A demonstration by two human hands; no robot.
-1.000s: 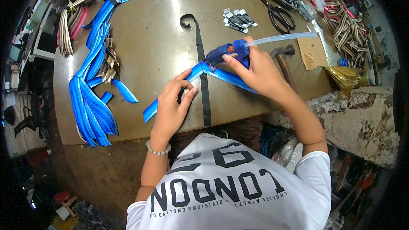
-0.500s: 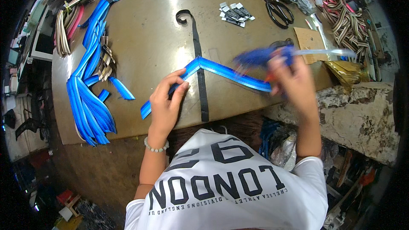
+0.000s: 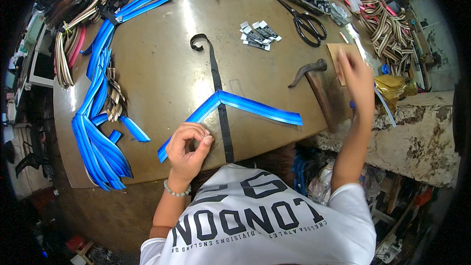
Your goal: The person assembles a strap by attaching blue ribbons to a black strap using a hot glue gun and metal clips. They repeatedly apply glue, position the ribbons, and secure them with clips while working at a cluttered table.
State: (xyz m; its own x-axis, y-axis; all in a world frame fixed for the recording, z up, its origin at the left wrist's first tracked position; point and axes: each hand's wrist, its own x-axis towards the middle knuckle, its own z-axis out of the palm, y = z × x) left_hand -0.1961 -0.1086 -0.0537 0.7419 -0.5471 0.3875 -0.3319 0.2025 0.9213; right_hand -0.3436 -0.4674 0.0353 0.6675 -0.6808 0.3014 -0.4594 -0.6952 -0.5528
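Observation:
A blue ribbon strip [image 3: 262,108], folded to a peak in its middle, lies across a narrow black strap [image 3: 213,71] with a curled far end. My left hand [image 3: 188,146] rests over the strip's left arm, fingers curled and thumb closed to the fingertips; whatever they pinch is hidden. My right hand [image 3: 355,73], blurred, is over a piece of cardboard [image 3: 335,66] at the table's right edge, with fingers stretched out and nothing visible in them. A clear glue stick [image 3: 385,105] shows beside my right forearm, which hides most of the blue glue gun [image 3: 352,104].
A hammer [image 3: 319,86] lies left of my right hand, with black scissors [image 3: 306,24] beyond it. Small labels [image 3: 259,35] lie mid-table. A bundle of blue ribbons [image 3: 95,113] fills the left side; striped straps [image 3: 387,29] are piled at far right. A plaster ledge [image 3: 417,137] adjoins the table.
My right hand has moved right and let go of the glue gun, uncovering the hammer. My left hand has slid down along the strip and curled its fingers. The view has shifted.

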